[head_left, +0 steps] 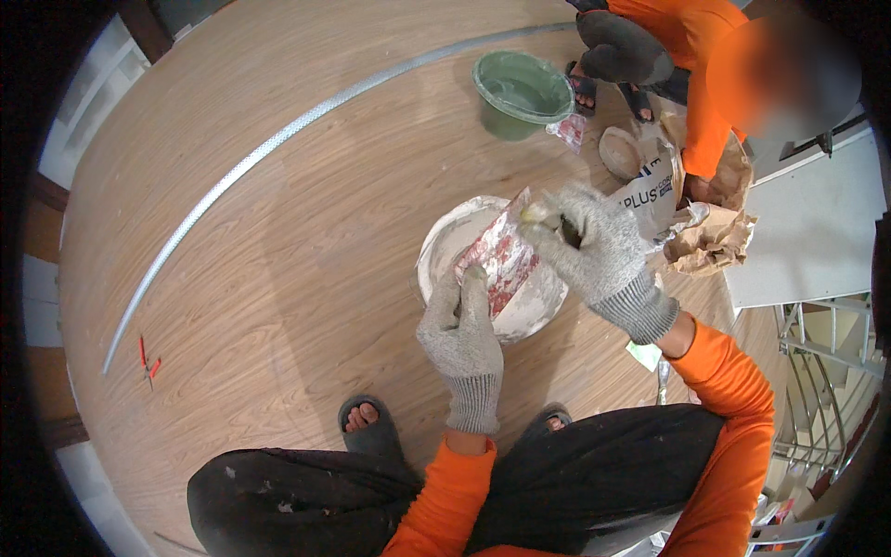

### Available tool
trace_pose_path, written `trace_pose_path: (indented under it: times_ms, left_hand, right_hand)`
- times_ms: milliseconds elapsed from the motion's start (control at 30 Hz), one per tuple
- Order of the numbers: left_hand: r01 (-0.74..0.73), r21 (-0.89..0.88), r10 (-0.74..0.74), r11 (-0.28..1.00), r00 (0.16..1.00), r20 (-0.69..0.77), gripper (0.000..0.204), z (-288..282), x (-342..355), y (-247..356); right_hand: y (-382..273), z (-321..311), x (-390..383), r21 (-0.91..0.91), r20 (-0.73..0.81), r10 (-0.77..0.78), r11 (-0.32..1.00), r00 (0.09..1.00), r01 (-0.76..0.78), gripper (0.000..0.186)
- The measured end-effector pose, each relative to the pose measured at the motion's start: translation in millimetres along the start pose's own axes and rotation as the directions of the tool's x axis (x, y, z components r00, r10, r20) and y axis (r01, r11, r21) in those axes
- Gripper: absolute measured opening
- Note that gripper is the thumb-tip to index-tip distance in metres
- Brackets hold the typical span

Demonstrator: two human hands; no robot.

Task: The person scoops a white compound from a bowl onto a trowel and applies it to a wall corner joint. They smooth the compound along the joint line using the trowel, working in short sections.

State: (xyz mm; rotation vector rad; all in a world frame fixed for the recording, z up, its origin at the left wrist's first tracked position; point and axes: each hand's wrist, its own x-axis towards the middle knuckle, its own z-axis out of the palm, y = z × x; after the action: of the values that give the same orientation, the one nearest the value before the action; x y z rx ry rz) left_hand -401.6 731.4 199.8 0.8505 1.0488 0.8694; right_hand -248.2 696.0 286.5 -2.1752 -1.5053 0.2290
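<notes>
A crumpled red-and-white packet, smeared with white, is held over a white-crusted bucket containing pale material. My left hand, in a grey knit glove, pinches the packet's lower left edge between thumb and fingers. At its upper right corner my right hand, gloved alike, is closed with thumb and forefinger together on the packet. Something yellowish shows at those fingertips, too small to name. The packet hides part of the bucket's inside.
Beyond the bucket stands a green tub of liquid. A person in orange crouches at far right, reaching into an open paper sack. A long grey hose curves across the wood floor. Red-handled pliers lie at left.
</notes>
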Motion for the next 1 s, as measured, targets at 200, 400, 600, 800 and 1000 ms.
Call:
trace_pose_path:
  times_ms: [200, 400, 600, 800, 1000]
  left_hand:
    - [-0.031, 0.033, 0.031, 0.999, 1.0, 0.001, 0.036, 4.8, -6.0, -10.3]
    - [-0.114, -0.039, 0.116, 0.993, 0.992, 0.044, 0.033, 12.0, -17.2, 0.5]
    - [-0.253, 0.099, 0.246, 0.962, 0.966, 0.076, 0.032, 8.6, -16.1, -5.3]
    - [-0.18, 0.08, 0.176, 0.98, 0.983, 0.053, 0.032, 10.5, -15.9, -2.0]
    - [-0.137, 0.06, 0.136, 0.989, 0.99, 0.021, 0.032, 8.1, -12.7, -6.8]
  right_hand:
    - [-10.9, 8.5, -5.6, 0.113, 0.11, 0.031, 0.993, 0.993, -0.043, 0.025]
    - [-9.5, 12.6, -7.2, 0.047, 0.11, 0.031, 0.998, 0.993, -0.037, 0.03]
    - [-9.0, 13.8, -8.5, 0.009, 0.065, -0.017, 1.0, 0.998, 0.016, 0.031]
    - [-1.6, 13.9, -4.3, 0.018, 0.082, 0.017, 1.0, 0.996, -0.019, 0.034]
    - [-1.9, 12.5, -5.2, 0.097, 0.081, 0.104, 0.989, 0.991, -0.112, 0.033]
